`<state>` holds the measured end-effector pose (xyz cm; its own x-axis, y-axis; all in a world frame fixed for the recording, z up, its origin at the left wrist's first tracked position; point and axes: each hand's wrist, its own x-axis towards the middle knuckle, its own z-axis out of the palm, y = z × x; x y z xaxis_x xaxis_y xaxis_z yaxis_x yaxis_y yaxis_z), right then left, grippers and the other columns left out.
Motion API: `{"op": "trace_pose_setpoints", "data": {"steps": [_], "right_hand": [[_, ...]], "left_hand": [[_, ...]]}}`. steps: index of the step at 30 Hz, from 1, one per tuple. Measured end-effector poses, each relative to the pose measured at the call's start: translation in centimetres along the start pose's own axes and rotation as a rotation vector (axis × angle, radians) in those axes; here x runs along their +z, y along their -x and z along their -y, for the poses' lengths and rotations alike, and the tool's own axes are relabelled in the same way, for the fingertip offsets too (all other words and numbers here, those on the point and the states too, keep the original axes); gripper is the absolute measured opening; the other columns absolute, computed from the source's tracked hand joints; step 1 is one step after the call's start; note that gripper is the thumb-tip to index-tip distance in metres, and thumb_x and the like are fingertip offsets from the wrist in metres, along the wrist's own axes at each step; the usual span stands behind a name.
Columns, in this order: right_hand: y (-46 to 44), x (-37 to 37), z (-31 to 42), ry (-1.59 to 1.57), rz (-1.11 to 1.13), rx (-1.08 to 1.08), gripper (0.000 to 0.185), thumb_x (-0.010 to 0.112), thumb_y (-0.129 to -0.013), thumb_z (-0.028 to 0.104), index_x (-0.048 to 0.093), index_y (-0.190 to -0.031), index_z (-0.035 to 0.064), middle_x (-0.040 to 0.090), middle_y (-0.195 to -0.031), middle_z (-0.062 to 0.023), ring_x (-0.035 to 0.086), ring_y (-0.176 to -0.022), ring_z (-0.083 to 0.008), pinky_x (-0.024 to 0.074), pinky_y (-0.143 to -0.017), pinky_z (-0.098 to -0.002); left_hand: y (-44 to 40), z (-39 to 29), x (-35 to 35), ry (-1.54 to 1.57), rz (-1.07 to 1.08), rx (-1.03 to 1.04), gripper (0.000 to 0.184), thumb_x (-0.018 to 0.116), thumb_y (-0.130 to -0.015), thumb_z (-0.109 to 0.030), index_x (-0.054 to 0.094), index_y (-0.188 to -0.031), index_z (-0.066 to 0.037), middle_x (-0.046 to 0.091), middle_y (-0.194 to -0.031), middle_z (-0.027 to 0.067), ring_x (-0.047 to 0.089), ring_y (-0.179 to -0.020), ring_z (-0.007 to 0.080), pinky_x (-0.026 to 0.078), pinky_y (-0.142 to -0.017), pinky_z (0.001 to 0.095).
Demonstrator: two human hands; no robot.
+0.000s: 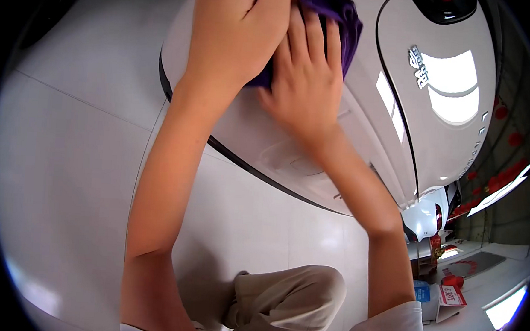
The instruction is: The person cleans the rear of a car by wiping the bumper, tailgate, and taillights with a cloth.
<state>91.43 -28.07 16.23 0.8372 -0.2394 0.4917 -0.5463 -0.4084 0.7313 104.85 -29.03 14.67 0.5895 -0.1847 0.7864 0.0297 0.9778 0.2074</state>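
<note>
A purple cloth (350, 32) lies bunched against the rear bumper (249, 123) of a pale, glossy car. My right hand (305, 87) rests flat on the cloth, its fingers stretched out and slightly apart. Beside it on the left, my left hand (236, 35) is over the cloth's left part, with purple showing near its thumb. The upper frame edge cuts off the left fingers, so their grip is hidden.
Silver lettering (419, 67) marks the car's tailgate (398, 28). Pale floor tiles (74, 155) spread below and left. My bent knee (318, 285) is underneath. Another white car (424, 222) and a red-and-white sign (452, 295) stand at right.
</note>
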Motion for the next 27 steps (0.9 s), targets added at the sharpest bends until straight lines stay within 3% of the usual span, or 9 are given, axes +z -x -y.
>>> {"op": "trace_pose_setpoints", "data": {"steps": [1, 2, 7, 10, 13, 19, 23, 25, 27], "right_hand": [[-1.3, 0.0, -0.5, -0.041, -0.082, -0.056, 0.075, 0.062, -0.072, 0.022, 0.05, -0.143, 0.0005, 0.044, -0.154, -0.0169, 0.04, -0.142, -0.0373, 0.0254, -0.12, -0.0537], [-2.7, -1.4, -1.6, -0.014, 0.063, -0.032, 0.073, 0.072, -0.079, 0.027, 0.049, -0.142, -0.0015, 0.051, -0.139, -0.0211, 0.042, -0.137, -0.0371, 0.0272, -0.119, -0.0523], [-8.2, -0.9, -7.9, 0.017, -0.098, -0.167, 0.068, 0.064, -0.08, 0.024, 0.051, -0.14, -0.0044, 0.055, -0.144, -0.0226, 0.048, -0.136, -0.0364, 0.0317, -0.118, -0.0463], [-11.3, -0.1, -12.9, 0.113, -0.098, -0.188, 0.068, 0.06, -0.081, 0.024, 0.051, -0.142, -0.003, 0.054, -0.147, -0.0195, 0.046, -0.139, -0.0333, 0.0278, -0.121, -0.0448], [-12.5, -0.6, -14.3, 0.157, -0.064, -0.206, 0.069, 0.057, -0.08, 0.024, 0.049, -0.144, -0.0016, 0.052, -0.15, -0.0181, 0.043, -0.143, -0.0322, 0.0234, -0.124, -0.0443], [-6.5, -3.7, -11.5, -0.091, 0.066, -0.2, 0.078, 0.058, -0.074, 0.018, 0.044, -0.151, 0.006, 0.042, -0.158, -0.0147, 0.037, -0.144, -0.0374, 0.0243, -0.122, -0.0519], [0.3, -7.9, -9.5, -0.154, 0.184, -0.141, 0.089, 0.06, -0.069, 0.02, 0.039, -0.155, 0.0084, 0.039, -0.159, -0.0143, 0.047, -0.128, -0.0408, 0.0297, -0.118, -0.0511], [3.2, -9.2, -8.8, -0.103, 0.28, -0.09, 0.086, 0.06, -0.072, 0.024, 0.04, -0.155, 0.0086, 0.038, -0.16, -0.0139, 0.048, -0.126, -0.0405, 0.0297, -0.118, -0.05], [5.3, -9.6, -9.1, -0.077, 0.301, -0.092, 0.085, 0.06, -0.074, 0.025, 0.041, -0.154, 0.009, 0.038, -0.16, -0.0138, 0.048, -0.126, -0.0403, 0.0299, -0.117, -0.05]], "left_hand": [[0.0, -0.1, -0.1, 0.023, -0.018, -0.012, 0.025, 0.04, -0.095, 0.003, 0.064, -0.095, 0.007, 0.068, -0.088, 0.0105, 0.063, -0.082, 0.0155, 0.05, -0.076, 0.0273], [0.1, -0.7, 0.1, -0.012, -0.023, -0.003, 0.025, 0.04, -0.095, 0.003, 0.064, -0.094, 0.006, 0.067, -0.087, 0.0101, 0.064, -0.082, 0.0151, 0.05, -0.076, 0.0271], [0.3, -1.2, 0.7, 0.133, -0.03, -0.092, 0.024, 0.04, -0.095, 0.004, 0.064, -0.089, 0.005, 0.064, -0.082, 0.0089, 0.063, -0.077, 0.0135, 0.049, -0.074, 0.0261], [-0.4, -1.9, 0.9, -0.085, -0.07, 0.099, 0.022, 0.042, -0.092, 0.003, 0.064, -0.087, 0.003, 0.064, -0.077, 0.0101, 0.062, -0.072, 0.0174, 0.048, -0.069, 0.0288], [-0.8, -3.6, 1.5, -0.211, -0.104, 0.095, 0.021, 0.043, -0.09, 0.003, 0.063, -0.084, 0.002, 0.064, -0.076, 0.0124, 0.062, -0.069, 0.0213, 0.047, -0.067, 0.0313], [-0.7, -4.1, 1.5, -0.032, -0.192, -0.011, 0.02, 0.042, -0.094, 0.002, 0.061, -0.088, 0.0, 0.064, -0.075, 0.0087, 0.061, -0.068, 0.0204, 0.047, -0.066, 0.0291], [-0.2, -3.1, 0.9, -0.002, -0.213, -0.104, 0.019, 0.042, -0.096, 0.0, 0.061, -0.092, 0.0, 0.065, -0.077, 0.0074, 0.061, -0.068, 0.0208, 0.047, -0.067, 0.029], [-0.3, -3.0, 0.0, -0.038, -0.217, -0.174, 0.021, 0.044, -0.098, -0.004, 0.063, -0.106, -0.002, 0.069, -0.086, 0.0085, 0.066, -0.086, 0.0153, 0.053, -0.086, 0.0302], [-0.7, -3.0, 0.0, -0.02, -0.28, -0.153, 0.018, 0.044, -0.097, -0.003, 0.061, -0.103, -0.002, 0.066, -0.081, 0.0066, 0.063, -0.081, 0.0137, 0.051, -0.082, 0.0294]]}}
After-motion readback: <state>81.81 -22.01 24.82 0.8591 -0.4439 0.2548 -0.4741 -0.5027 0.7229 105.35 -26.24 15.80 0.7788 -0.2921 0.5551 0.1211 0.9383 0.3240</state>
